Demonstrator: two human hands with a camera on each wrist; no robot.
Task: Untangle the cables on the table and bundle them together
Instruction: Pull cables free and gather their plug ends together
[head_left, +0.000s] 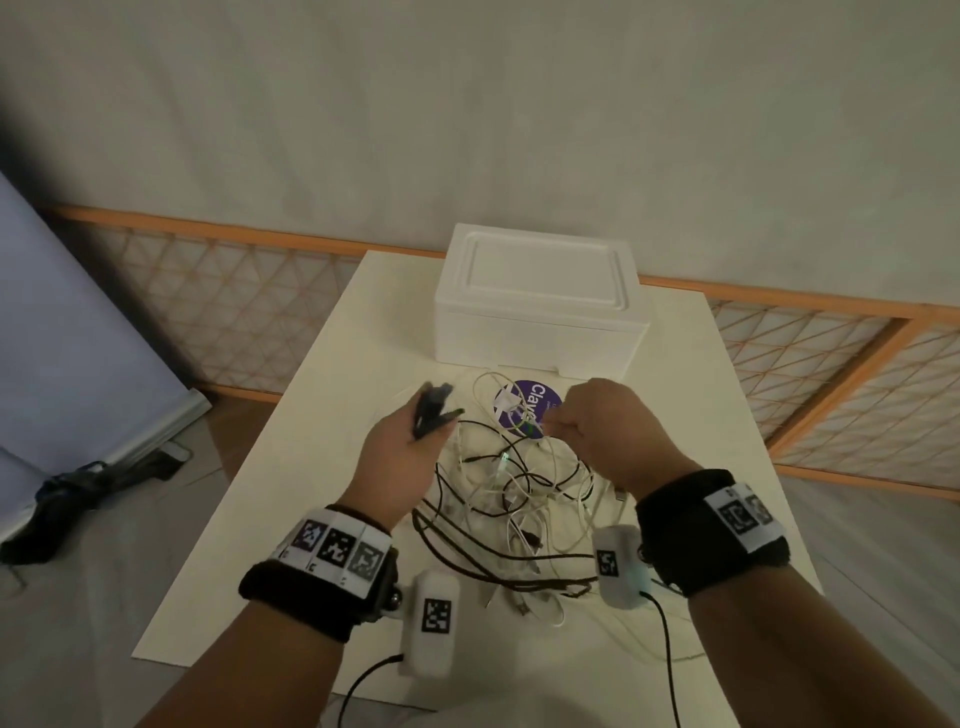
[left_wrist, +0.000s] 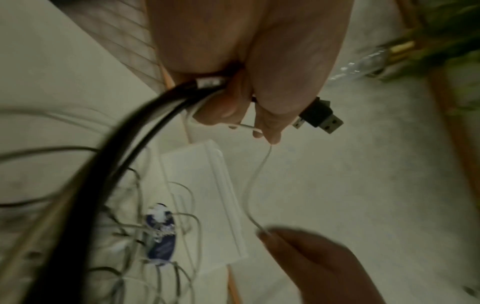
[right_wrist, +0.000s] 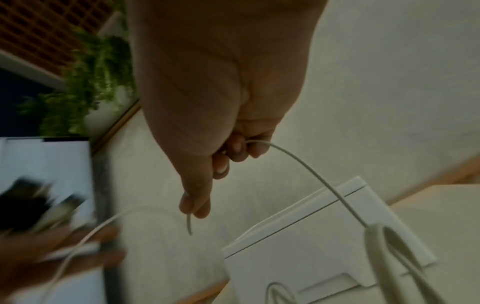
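A tangle of black and white cables (head_left: 519, 499) lies on the white table (head_left: 291, 478) between my hands. My left hand (head_left: 410, 447) is raised over its left side and grips black cable ends with USB plugs (left_wrist: 318, 115), along with a thin white cable (left_wrist: 249, 185). That white cable runs across to my right hand (head_left: 587, 431), which pinches it (right_wrist: 306, 168) between thumb and fingers above the far part of the tangle. Black cables (left_wrist: 124, 148) hang from my left fist down to the pile.
A white foam box (head_left: 540, 301) stands at the table's far side, behind a purple round sticker (head_left: 530, 405). An orange lattice screen (head_left: 234, 312) runs behind the table. A black object (head_left: 93, 488) lies on the floor at left. A green plant (right_wrist: 98, 78) stands nearby.
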